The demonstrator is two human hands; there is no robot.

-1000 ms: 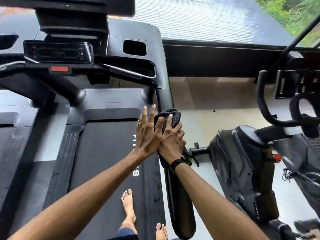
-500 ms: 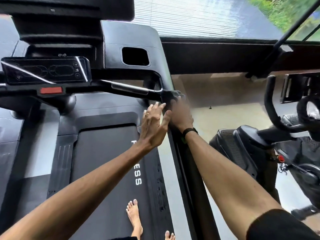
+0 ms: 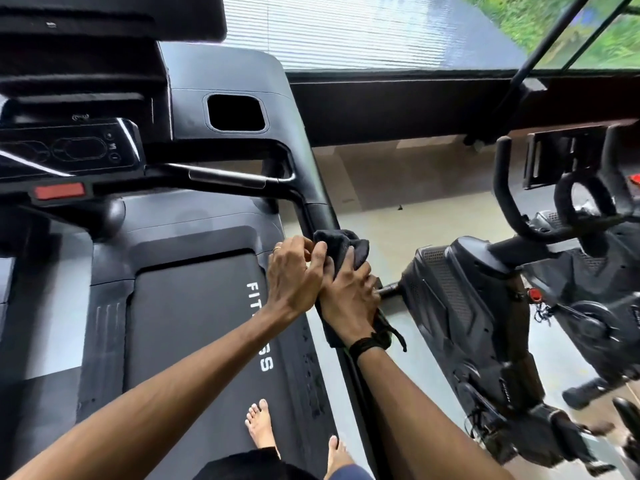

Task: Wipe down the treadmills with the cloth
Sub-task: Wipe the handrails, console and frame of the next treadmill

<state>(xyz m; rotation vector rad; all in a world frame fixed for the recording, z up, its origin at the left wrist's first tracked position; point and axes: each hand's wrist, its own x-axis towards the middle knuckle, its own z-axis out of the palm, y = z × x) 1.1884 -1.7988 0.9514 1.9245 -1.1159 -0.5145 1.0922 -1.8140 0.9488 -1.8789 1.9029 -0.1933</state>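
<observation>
Beside the treadmill belt (image 3: pixel 194 327), both hands clamp a dark cloth (image 3: pixel 341 249) around the right handrail (image 3: pixel 320 211): left hand (image 3: pixel 294 271), right hand (image 3: pixel 349 296).

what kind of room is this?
Most likely a gym: the person stands on a treadmill, its console ahead, with an exercise bike alongside. Both hands hold a dark cloth on the side rail.

Both hands (image 3: pixel 341 289) grip cloth (image 3: pixel 341 245) on treadmill (image 3: pixel 194 306) rail.
</observation>
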